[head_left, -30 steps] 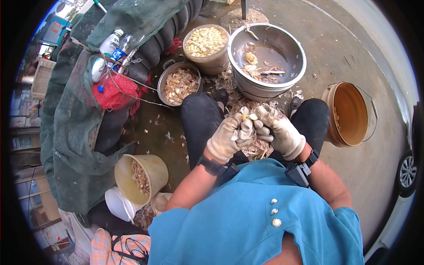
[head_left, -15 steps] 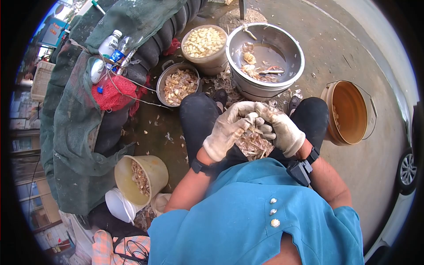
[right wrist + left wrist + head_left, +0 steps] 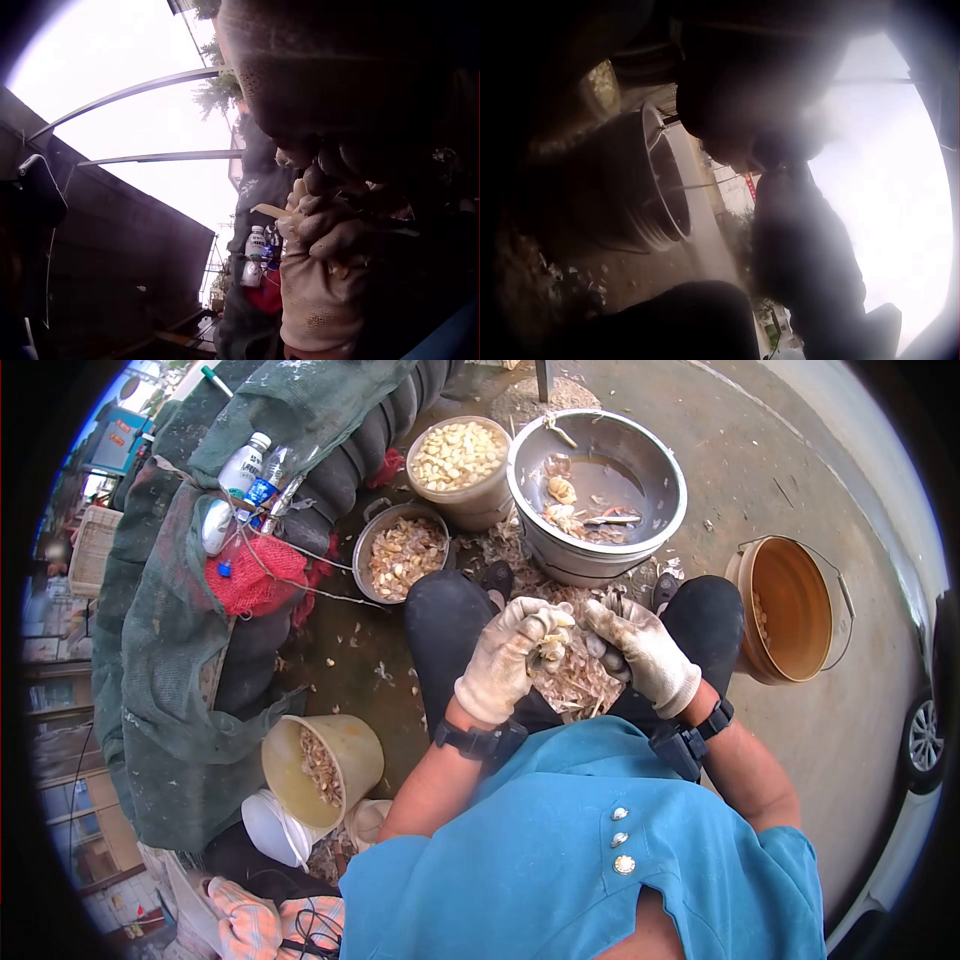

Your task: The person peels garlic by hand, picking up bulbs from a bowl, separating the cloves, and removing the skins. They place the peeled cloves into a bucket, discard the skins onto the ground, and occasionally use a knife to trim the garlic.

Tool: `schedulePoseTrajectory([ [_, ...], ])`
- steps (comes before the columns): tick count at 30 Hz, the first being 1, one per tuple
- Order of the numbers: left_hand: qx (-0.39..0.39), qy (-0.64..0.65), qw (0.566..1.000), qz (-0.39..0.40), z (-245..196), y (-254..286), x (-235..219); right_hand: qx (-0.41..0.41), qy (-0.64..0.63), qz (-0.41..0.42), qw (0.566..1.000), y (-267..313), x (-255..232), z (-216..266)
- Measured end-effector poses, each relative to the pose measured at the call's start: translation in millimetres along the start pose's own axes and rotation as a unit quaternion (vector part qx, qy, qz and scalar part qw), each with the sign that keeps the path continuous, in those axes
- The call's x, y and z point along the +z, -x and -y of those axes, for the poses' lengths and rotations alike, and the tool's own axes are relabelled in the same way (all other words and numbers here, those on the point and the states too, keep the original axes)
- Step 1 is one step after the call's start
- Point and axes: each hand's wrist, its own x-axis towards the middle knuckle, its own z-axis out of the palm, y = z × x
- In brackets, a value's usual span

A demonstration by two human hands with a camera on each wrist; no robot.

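In the head view my gloved left hand (image 3: 502, 665) grips pale garlic (image 3: 552, 648) between its curled fingers and thumb. A pale strip (image 3: 270, 211) sticks out past these fingers in the right wrist view. A short gap to the right, my gloved right hand (image 3: 645, 655) has its fingers bent in toward the left hand; I cannot tell whether it holds anything. Its glove is darkened at the fingertips. Below both hands, between the knees, lies a heap of papery garlic skins (image 3: 575, 685). The left wrist view is mostly dark.
Ahead stand a tub of peeled cloves (image 3: 458, 455), a pot of cloves and skins (image 3: 365, 575) and a metal basin (image 3: 675, 510) on a bucket. An orange-brown bucket (image 3: 805, 610) is at right, a tilted cream bucket (image 3: 365, 750) at left. Netting (image 3: 170, 690) covers tyres.
The hands came together at the fingertips half a second ago and are now apart again. The left hand has turned and shows the garlic in its fingers. The containers have stayed put.
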Motion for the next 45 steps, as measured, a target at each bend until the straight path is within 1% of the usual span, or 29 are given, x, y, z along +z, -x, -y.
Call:
schedulePoseTrajectory([
  [3,-0.027,-0.008,0.999,-0.017,3,4,3,0.035,-0.014,-0.006,0.999,7,4,-2],
  [5,0.04,-0.089,0.995,-0.004,5,3,9,-0.026,0.097,-0.023,0.995,1,5,-10],
  [7,0.034,-0.075,0.997,-0.005,9,2,10,-0.057,0.143,-0.028,0.988,-6,3,-16],
  [10,0.03,-0.096,0.995,-0.005,13,-2,-1,-0.067,0.349,-0.104,0.929,-9,3,-18],
  [11,0.03,-0.131,0.991,-0.002,14,-3,-5,-0.066,0.348,-0.104,0.929,-8,4,-17],
  [14,-0.004,-0.105,0.994,-0.016,7,-10,-5,-0.108,0.365,-0.088,0.921,-11,4,-13],
  [15,-0.005,-0.106,0.994,-0.016,9,-12,-10,-0.086,0.321,-0.087,0.939,-14,1,-17],
  [17,-0.08,0.109,0.991,0.003,16,-15,-23,-0.064,0.276,-0.085,0.955,-15,-3,-19],
  [18,-0.081,0.11,0.991,0.004,14,-15,-21,-0.062,0.238,-0.081,0.966,-12,-2,-13],
  [20,-0.032,-0.142,0.989,-0.034,9,-13,-14,-0.059,0.199,-0.077,0.975,-11,-3,-14],
  [22,-0.007,-0.197,0.98,-0.015,6,-15,-11,-0.105,0.081,-0.061,0.989,-15,-9,-24],
  [23,0.019,-0.251,0.968,0.004,5,-16,-11,-0.105,0.081,-0.062,0.989,-16,-13,-25],
  [25,0.056,-0.29,0.955,0.011,2,-20,-3,-0.079,0.269,-0.062,0.958,-18,-18,-23],
  [27,0.01,-0.289,0.955,0.063,-4,-22,6,-0.096,0.356,-0.074,0.927,-14,-15,-14],
  [28,-0.027,-0.289,0.954,0.075,-1,-25,-1,-0.097,0.349,-0.077,0.929,-10,-13,-9],
  [29,-0.024,-0.291,0.954,0.075,-2,-28,-2,-0.1,0.35,-0.077,0.928,-9,-15,-7],
  [31,-0.05,-0.328,0.936,0.116,-6,-35,-3,-0.055,0.356,-0.052,0.932,-8,-22,-4],
  [32,0.049,-0.441,0.89,0.102,2,-38,-8,-0.044,0.31,-0.056,0.948,-7,-26,-6],
  [33,0.05,-0.442,0.89,0.101,5,-44,-14,-0.045,0.31,-0.056,0.948,-6,-33,-7],
  [35,0.137,-0.55,0.816,0.112,12,-54,-26,-0.075,0.312,-0.089,0.943,-6,-47,-6],
  [36,0.048,-0.458,0.881,0.111,0,-55,-19,-0.11,0.343,-0.119,0.925,2,-52,7],
  [37,0.049,-0.457,0.881,0.112,1,-60,-22,-0.1,0.256,-0.138,0.952,6,-56,16],
  [39,0.171,-0.568,0.782,0.191,7,-72,-32,-0.077,0.201,-0.234,0.948,20,-73,41],
  [40,0.065,-0.543,0.814,0.195,11,-75,-36,-0.077,0.224,-0.31,0.921,24,-90,48],
  [41,0.066,-0.542,0.815,0.195,17,-80,-40,-0.127,0.192,-0.354,0.907,27,-116,47],
  [42,0.02,-0.547,0.809,0.213,23,-85,-42,-0.199,0.254,-0.376,0.868,34,-146,46],
  [43,-0.027,-0.551,0.802,0.231,26,-89,-44,-0.124,0.241,-0.433,0.86,46,-160,56],
  [44,-0.038,-0.493,0.835,0.243,5,-91,-31,-0.133,0.324,-0.49,0.799,49,-196,45],
  [45,-0.037,-0.491,0.836,0.243,11,-98,-38,-0.032,0.38,-0.514,0.769,59,-204,51],
])
